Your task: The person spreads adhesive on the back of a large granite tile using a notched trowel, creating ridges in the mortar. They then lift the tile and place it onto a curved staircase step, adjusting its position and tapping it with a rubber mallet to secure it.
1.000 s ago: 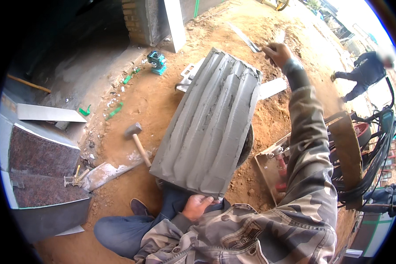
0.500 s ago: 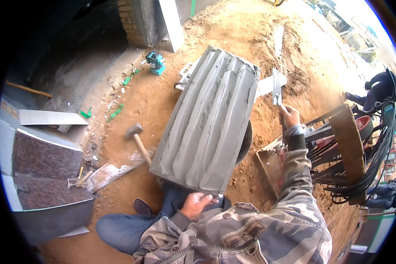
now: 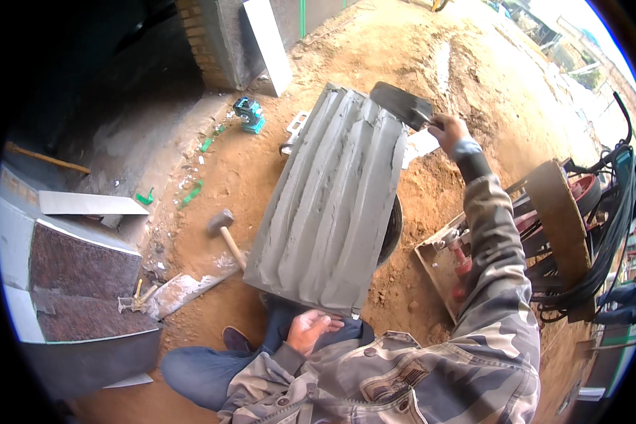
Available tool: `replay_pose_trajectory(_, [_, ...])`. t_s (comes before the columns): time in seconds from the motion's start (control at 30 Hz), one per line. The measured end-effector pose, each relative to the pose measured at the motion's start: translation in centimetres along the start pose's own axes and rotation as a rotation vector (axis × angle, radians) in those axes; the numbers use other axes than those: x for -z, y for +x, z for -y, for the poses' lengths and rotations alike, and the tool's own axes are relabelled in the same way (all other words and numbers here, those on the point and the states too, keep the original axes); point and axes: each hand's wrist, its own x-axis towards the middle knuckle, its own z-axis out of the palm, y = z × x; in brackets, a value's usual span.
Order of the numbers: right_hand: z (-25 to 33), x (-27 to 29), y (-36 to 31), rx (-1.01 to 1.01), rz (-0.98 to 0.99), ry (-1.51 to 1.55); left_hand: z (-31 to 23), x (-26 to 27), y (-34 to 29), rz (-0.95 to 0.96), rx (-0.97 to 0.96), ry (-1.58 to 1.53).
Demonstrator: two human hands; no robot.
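A grey slab (image 3: 325, 205) lies tilted in front of me, coated with wet grey mortar combed into long ridges. My right hand (image 3: 450, 133) is closed round the handle of a trowel (image 3: 401, 104), whose dark flat blade is over the slab's far right corner. Whether the blade touches the mortar I cannot tell. My left hand (image 3: 314, 332) is at the slab's near edge above my lap, with its fingers loosely bent and the thumb apart. Beneath the slab's right side, a dark round rim (image 3: 392, 233), perhaps of a bucket, shows partly.
Left of the slab lies a mallet (image 3: 222, 230) on sandy ground. Beyond it stands a teal laser level (image 3: 248, 115). Reddish-brown stone panels (image 3: 85, 265) edge the left. A cart-like frame with black cables (image 3: 618, 233) stands right, beside a board-edged tray (image 3: 438, 272).
My right hand has moved forward and left, swinging the trowel from beside the slab to above its far right corner. The left hand stays near the edge, its fingers a little looser.
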Motion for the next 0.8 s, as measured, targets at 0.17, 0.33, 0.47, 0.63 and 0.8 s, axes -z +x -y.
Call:
replay_pose_trajectory(0.17, [2.9,-2.6,7.5,0.135,0.025,-0.079,1.4,0.4,0.9,-0.039,-0.049,0.007])
replay_pose_trajectory(0.33, [5.4,-5.0,10.6,0.114,0.045,-0.277,1.7,0.3,0.9,-0.067,-0.053,0.015])
replay_pose_trajectory(0.47, [5.1,-5.4,12.1,0.089,0.045,-0.340,1.1,-0.6,1.0,-0.104,-0.067,0.032])
replay_pose_trajectory(0.63, [3.4,-3.2,10.5,0.061,0.152,-0.437,1.5,0.2,0.6,-0.090,-0.064,0.107])
replay_pose_trajectory(0.8, [-0.7,0.2,7.2,0.050,0.182,-0.443,1.2,-0.2,1.0,-0.085,-0.057,0.081])
